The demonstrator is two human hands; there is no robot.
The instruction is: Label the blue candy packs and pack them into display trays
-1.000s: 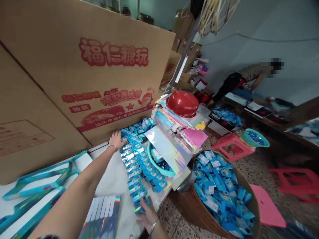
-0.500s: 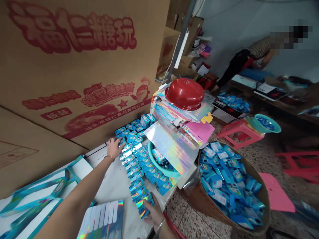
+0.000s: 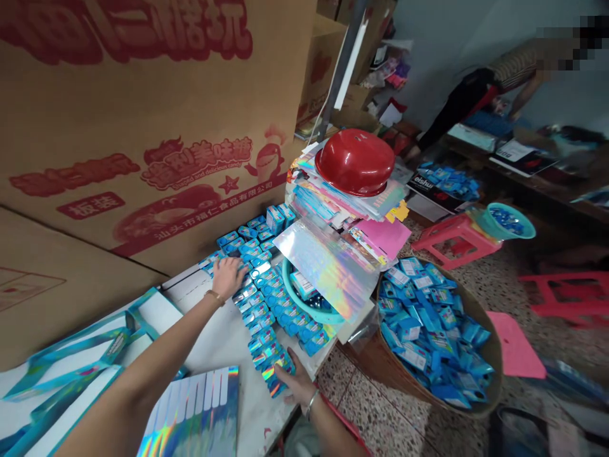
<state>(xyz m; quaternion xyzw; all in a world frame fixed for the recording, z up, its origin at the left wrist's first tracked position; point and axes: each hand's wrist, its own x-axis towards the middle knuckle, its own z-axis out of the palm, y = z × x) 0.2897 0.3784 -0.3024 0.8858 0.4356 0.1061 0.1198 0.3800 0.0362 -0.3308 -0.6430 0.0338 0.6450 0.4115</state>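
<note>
Rows of small blue boxes [image 3: 278,298] stand close together on the white tabletop [image 3: 204,330]. My left hand [image 3: 228,278] rests over the boxes at the far end of one row, its fingers stretched to the right and their undersides hidden. At the near end of that row my right hand [image 3: 299,383] grips the last shiny boxes, thumb on top and fingers at the edge. A turquoise basket [image 3: 287,285] sits right of the rows, partly covered by a holographic sheet [image 3: 321,266].
Large cartons [image 3: 143,108] wall off the back left. Blue-edged open trays [image 3: 85,355] and a striped holographic card [image 3: 190,412] lie in front. A red basin [image 3: 354,162] tops a paper stack. Right stands a bin of blue boxes [image 3: 435,324]; a person [image 3: 480,95] bends beyond.
My left hand has shifted right across the boxes, exposing a few at its left. My right hand stays at the row's near end. The view has tilted slightly.
</note>
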